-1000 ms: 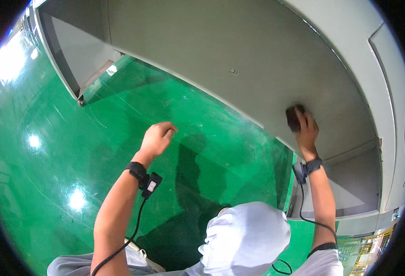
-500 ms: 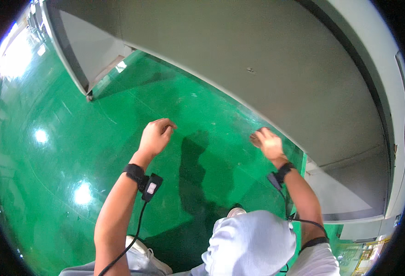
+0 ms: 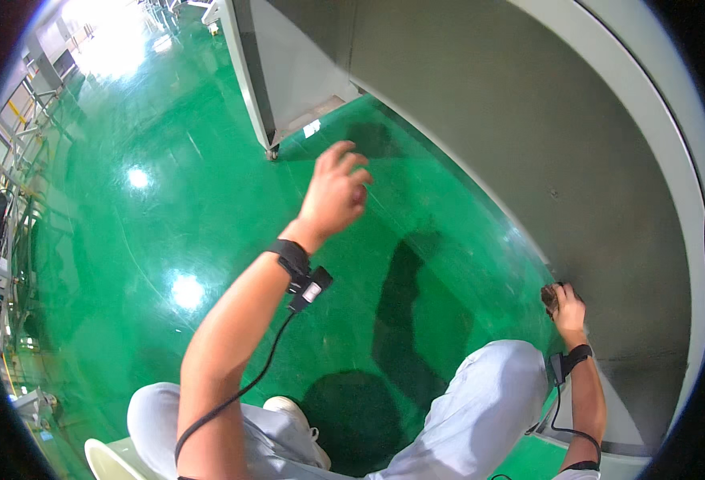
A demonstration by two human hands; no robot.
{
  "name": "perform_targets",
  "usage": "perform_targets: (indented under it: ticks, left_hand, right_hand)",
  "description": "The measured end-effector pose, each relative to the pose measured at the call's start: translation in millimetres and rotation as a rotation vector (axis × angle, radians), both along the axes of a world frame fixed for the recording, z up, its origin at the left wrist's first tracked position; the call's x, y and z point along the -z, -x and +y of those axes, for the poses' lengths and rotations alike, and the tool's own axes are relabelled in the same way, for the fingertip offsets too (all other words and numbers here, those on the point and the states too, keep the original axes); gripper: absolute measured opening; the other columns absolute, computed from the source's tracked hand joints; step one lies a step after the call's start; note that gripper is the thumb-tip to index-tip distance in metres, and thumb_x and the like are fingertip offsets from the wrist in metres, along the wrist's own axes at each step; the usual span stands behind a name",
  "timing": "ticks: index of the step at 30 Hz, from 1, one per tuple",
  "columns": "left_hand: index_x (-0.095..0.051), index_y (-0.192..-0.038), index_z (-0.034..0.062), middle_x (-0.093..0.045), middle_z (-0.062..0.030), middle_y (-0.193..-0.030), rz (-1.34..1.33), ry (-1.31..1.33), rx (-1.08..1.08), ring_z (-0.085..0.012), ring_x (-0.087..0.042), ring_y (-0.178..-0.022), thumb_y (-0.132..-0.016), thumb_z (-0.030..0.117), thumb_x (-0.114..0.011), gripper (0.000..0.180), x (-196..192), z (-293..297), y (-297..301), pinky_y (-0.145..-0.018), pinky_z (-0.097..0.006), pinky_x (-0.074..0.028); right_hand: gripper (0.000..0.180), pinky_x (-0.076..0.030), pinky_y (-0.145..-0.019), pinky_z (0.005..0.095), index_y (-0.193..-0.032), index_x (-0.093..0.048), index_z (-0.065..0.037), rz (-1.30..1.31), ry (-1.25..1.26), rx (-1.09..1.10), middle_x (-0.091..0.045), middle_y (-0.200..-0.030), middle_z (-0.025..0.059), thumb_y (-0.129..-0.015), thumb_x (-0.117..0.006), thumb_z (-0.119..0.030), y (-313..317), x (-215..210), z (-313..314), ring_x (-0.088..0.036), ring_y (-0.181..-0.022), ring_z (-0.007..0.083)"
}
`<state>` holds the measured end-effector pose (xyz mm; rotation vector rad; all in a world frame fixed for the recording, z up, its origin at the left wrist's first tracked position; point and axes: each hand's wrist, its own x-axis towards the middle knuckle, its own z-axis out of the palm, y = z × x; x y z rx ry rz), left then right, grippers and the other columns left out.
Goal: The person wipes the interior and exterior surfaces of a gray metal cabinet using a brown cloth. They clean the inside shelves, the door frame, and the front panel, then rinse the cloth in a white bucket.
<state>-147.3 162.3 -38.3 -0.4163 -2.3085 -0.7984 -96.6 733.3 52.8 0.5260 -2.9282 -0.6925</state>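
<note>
My left hand (image 3: pixel 335 192) is raised over the green floor, its fingers loosely bent and apart with nothing seen in them. Near the lower edge of a large grey cabinet panel (image 3: pixel 512 104), my right hand (image 3: pixel 568 310) is closed around a small dark brown wad (image 3: pixel 549 299), perhaps a cloth or scouring pad; its exact kind is unclear. The wad is at or very near the panel's bottom edge. Black straps with small dark devices and cables circle both my wrists.
The cabinet's side leg (image 3: pixel 250 88) stands on a small caster (image 3: pixel 272 154). Glossy green floor (image 3: pixel 112 264) spreads to the left, with metal racks (image 3: pixel 8 232) along the far left. A pale bucket or stool rim (image 3: pixel 112 458) shows at lower left beside my knee.
My right hand has moved right and down along the panel with the wad. My left hand's fingers have spread. The view has shifted left, and my knees are now bent in view.
</note>
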Motion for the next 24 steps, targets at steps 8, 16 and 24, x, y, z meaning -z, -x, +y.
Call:
perform_targets:
  ticks: [8, 16, 24]
  left_hand:
    - [-0.059, -0.113, 0.0103, -0.049, -0.0081, -0.128, 0.089, -0.043, -0.547, -0.0312, -0.039, -0.124, -0.078, 0.011, -0.061, 0.035, 8.9, -35.2, -30.8, -0.102, -0.045, -0.031]
    - [-0.056, -0.119, 0.0082, -0.048, -0.0118, -0.13, 0.19, -0.079, -0.503, -0.0325, -0.041, -0.123, -0.078, 0.021, -0.068, 0.045, -35.1, -59.9, -30.2, -0.101, -0.045, -0.034]
    - [-0.041, -0.131, -0.0047, -0.039, -0.0246, -0.138, -0.063, -0.075, -0.446, -0.0378, -0.031, -0.134, -0.078, 0.042, -0.07, 0.077, -16.4, -48.7, 19.6, -0.109, -0.044, -0.028]
  right_hand:
    - [0.037, -0.051, -0.077, 0.0412, -0.116, -0.055, -0.006, -0.213, 0.06, 0.014, -0.051, -0.123, 0.0207, -0.079, -0.062, -0.003, 24.4, 34.0, 77.8, -0.06, -0.093, 0.0372]
    - [0.026, -0.051, -0.074, 0.0425, -0.105, -0.059, -0.003, -0.148, 0.101, -0.276, -0.059, -0.101, 0.0168, -0.08, -0.062, -0.009, 37.9, -18.7, 19.8, -0.061, -0.087, 0.0343]
    - [0.028, -0.049, -0.075, 0.042, -0.105, -0.06, -0.007, -0.128, 0.338, -0.305, -0.058, -0.103, 0.0145, -0.082, -0.067, -0.022, 120.9, 12.5, -123.5, -0.058, -0.089, 0.0353]
